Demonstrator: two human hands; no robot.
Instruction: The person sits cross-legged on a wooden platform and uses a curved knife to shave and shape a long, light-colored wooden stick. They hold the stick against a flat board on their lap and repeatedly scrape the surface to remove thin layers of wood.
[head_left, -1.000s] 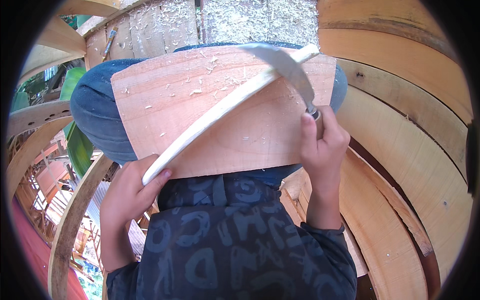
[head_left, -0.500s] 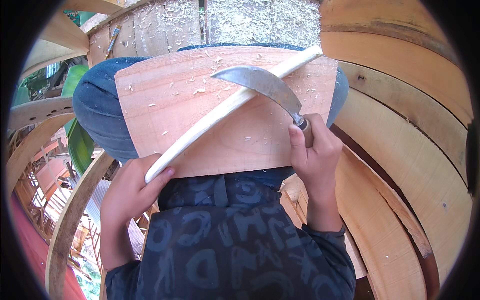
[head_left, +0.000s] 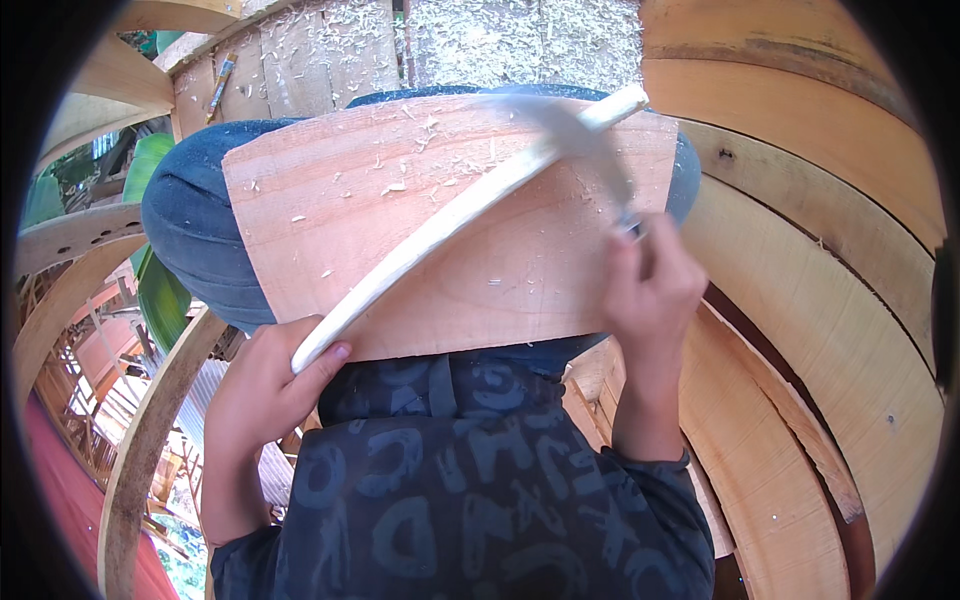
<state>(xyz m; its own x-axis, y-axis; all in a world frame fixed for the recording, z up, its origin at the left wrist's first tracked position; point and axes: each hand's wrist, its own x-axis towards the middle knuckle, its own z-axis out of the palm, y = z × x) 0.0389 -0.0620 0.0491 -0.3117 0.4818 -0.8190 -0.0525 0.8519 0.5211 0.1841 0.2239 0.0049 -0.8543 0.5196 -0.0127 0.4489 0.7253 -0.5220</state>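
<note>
A pale, peeled wooden stick (head_left: 432, 232) slants across a wooden board (head_left: 470, 290) on my lap. Its lower end sits in my left hand (head_left: 285, 375), which is closed around it with the thumb along the side. My right hand (head_left: 655, 275) grips a curved knife (head_left: 590, 150) by its handle, mostly hidden by the fingers. Motion smears the blade, which lies across the stick near its far end; whether it touches the wood I cannot tell. Small shavings (head_left: 395, 188) are scattered over the board.
Beyond my knees, a plank floor (head_left: 330, 60) is strewn with many shavings (head_left: 480, 45). A thin brush-like tool (head_left: 222, 88) lies at the far left. Wide planks (head_left: 800, 250) curve along the right side. Wooden rails (head_left: 150, 450) and a green leaf (head_left: 160, 290) stand at the left.
My right hand has moved the knife up and to the right, toward the stick's far end. The left hand keeps its hold, and the stick has barely shifted.
</note>
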